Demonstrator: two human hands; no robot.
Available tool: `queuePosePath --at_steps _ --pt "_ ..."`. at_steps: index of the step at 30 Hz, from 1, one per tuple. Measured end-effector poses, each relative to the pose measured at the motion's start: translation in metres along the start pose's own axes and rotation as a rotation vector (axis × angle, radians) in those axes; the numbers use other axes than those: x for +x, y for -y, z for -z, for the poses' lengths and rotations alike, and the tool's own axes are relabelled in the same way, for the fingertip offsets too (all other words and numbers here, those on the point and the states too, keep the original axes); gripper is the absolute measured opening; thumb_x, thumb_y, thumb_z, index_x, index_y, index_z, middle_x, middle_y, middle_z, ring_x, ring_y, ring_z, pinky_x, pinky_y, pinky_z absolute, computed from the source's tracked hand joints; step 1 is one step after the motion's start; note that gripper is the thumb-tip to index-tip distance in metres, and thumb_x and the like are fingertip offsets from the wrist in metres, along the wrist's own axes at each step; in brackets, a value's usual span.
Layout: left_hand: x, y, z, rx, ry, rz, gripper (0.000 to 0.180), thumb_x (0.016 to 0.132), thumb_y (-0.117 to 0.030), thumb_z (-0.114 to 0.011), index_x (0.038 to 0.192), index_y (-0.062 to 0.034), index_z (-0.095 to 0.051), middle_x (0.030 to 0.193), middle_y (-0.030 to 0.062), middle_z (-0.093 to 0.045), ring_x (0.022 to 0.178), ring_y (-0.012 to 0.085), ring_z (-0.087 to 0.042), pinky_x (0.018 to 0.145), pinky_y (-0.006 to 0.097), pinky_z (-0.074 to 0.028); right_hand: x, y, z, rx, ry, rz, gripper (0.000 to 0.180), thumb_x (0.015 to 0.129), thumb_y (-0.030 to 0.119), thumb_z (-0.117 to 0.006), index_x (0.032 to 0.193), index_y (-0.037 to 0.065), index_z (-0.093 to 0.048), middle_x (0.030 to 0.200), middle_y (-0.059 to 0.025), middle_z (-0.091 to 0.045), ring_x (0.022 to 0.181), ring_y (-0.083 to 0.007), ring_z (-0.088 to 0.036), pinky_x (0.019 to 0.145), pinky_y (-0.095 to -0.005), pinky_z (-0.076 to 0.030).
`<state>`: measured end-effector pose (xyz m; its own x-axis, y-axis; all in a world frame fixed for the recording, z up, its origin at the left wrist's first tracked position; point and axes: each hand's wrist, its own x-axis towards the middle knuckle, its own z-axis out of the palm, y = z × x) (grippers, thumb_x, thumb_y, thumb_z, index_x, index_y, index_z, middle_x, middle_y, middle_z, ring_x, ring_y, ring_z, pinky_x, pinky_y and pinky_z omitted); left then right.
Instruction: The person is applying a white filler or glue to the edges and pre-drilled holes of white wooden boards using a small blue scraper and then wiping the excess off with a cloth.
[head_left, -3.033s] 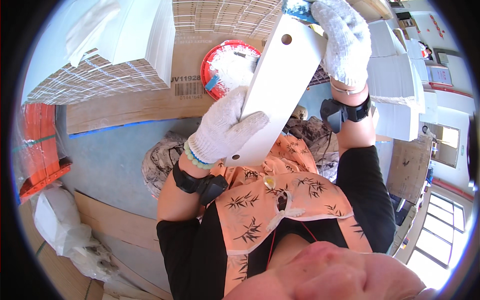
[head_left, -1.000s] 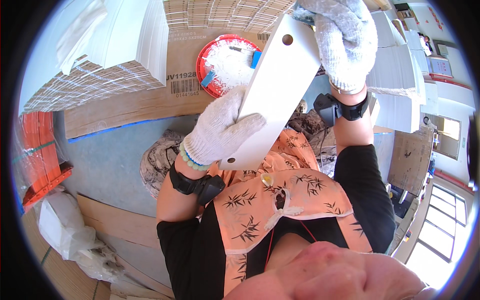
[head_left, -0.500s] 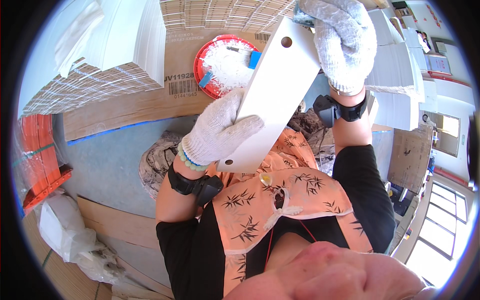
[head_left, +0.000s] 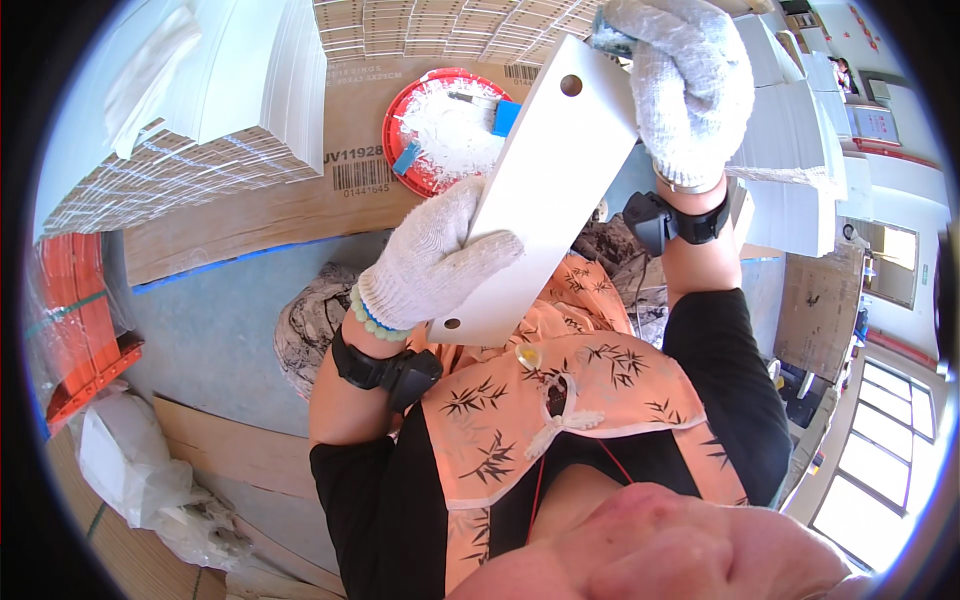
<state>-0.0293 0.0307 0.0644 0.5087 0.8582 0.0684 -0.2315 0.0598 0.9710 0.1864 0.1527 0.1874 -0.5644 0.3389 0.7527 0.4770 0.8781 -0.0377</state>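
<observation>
Cardboard sheet (head_left: 260, 215) is lying on floor w/ white paper stacks (head_left: 215, 75) on top. White card panel (head_left: 540, 190) is tilting over lap, round holes at both ends. Left hand (head_left: 435, 262), gloved, is closing round its lower edge; right hand (head_left: 690, 85), gloved, is gripping top corner. Red dish (head_left: 400, 165) w/ white paste is sitting behind panel.

A flat brown cardboard carton (head_left: 300, 205) lies far left of centre, bearing a white barcode label (head_left: 362, 172) with black bars. Beyond it spread stacked tan cartons (head_left: 440, 25), and another brown cardboard box (head_left: 810, 310) stands at right.
</observation>
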Motion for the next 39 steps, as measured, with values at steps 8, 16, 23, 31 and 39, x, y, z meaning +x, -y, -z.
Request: queuePosePath --at_steps 8,16,23,31,39 --pt "0.001 -0.002 0.002 0.005 0.047 -0.028 0.035 0.096 -0.015 -0.062 0.123 0.0026 -0.051 0.106 0.0082 -0.063 0.093 0.0106 -0.059 0.080 0.028 -0.051 -0.001 0.003 0.005 -0.076 0.019 0.010 0.018 0.084 -0.002 -0.053 0.091 0.001 -0.070 0.089 -0.0124 -0.064 0.073 -0.0256 -0.064 0.068 -0.0345 -0.051" --pt "0.000 0.000 0.001 -0.052 0.047 -0.008 0.038 0.096 -0.014 -0.062 0.127 0.0035 -0.050 0.109 0.0090 -0.064 0.096 0.0108 -0.059 0.082 0.028 -0.051 -0.005 0.003 0.001 -0.056 -0.037 0.004 0.018 0.086 -0.002 -0.051 0.090 0.002 -0.068 0.090 -0.0131 -0.063 0.073 -0.0254 -0.063 0.067 -0.0347 -0.050" --pt "0.000 0.006 0.002 -0.070 0.088 0.050 0.042 0.096 -0.016 -0.063 0.129 0.0044 -0.049 0.111 0.0091 -0.063 0.099 0.0113 -0.059 0.084 0.029 -0.051 -0.015 0.005 0.005 0.032 -0.038 -0.191 0.018 0.087 -0.005 -0.051 0.090 0.002 -0.067 0.090 -0.0125 -0.063 0.072 -0.0234 -0.063 0.066 -0.0328 -0.051" --pt "0.000 0.006 0.004 -0.025 0.129 0.067 0.048 0.095 -0.019 -0.063 0.132 0.0061 -0.047 0.115 0.0110 -0.062 0.103 0.0130 -0.058 0.087 0.030 -0.050 -0.012 0.010 0.008 -0.011 -0.006 -0.149 0.019 0.088 -0.005 -0.049 0.092 0.001 -0.067 0.091 -0.0130 -0.063 0.075 -0.0231 -0.062 0.069 -0.0329 -0.050" --pt "-0.001 0.004 0.002 -0.118 0.135 0.131 0.046 0.095 -0.018 -0.063 0.131 0.0048 -0.048 0.117 0.0107 -0.062 0.105 0.0130 -0.058 0.089 0.031 -0.050 -0.021 0.009 0.005 0.142 -0.078 -0.185 0.017 0.088 -0.005 -0.051 0.092 0.000 -0.067 0.094 -0.0140 -0.063 0.080 -0.0248 -0.062 0.071 -0.0337 -0.050"
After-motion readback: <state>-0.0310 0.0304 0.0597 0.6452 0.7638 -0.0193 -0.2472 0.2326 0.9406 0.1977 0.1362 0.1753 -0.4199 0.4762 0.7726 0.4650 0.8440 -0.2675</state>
